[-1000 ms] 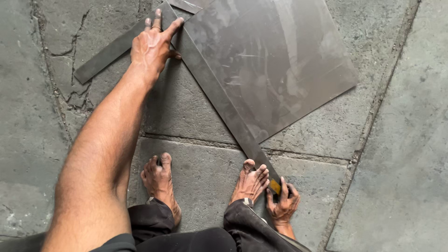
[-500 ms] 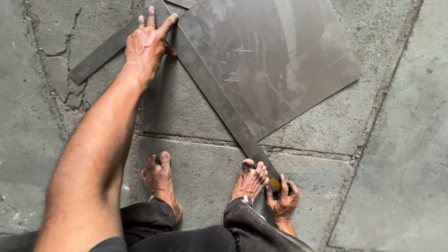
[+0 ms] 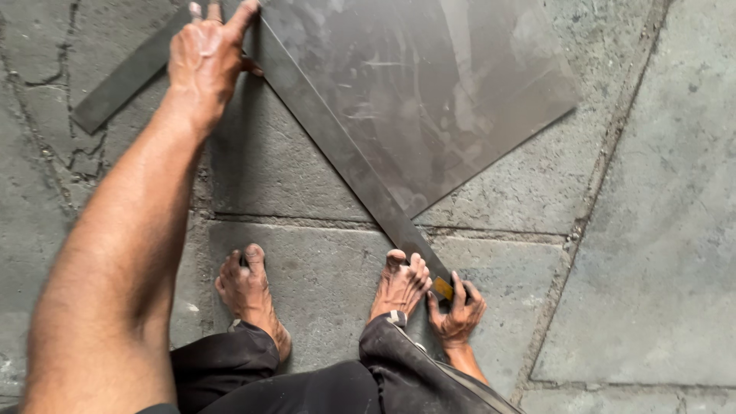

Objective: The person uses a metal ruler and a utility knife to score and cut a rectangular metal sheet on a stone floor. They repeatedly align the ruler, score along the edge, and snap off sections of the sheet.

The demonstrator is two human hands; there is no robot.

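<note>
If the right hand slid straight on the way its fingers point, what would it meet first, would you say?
The right hand points up along the long dark straightedge, so it would likely ride along that strip towards the grey sheet lying beside it. Its grip on a small yellow tool hides the exact contact.

No packages, signs or screens show anywhere on the concrete floor point(image 3: 652, 253). The 1 candidate is a small yellow patch point(image 3: 442, 288) (possibly a label, too small to tell) by the right hand point(image 3: 458, 314), at the near end of the dark metal strip point(image 3: 345, 157).
</note>
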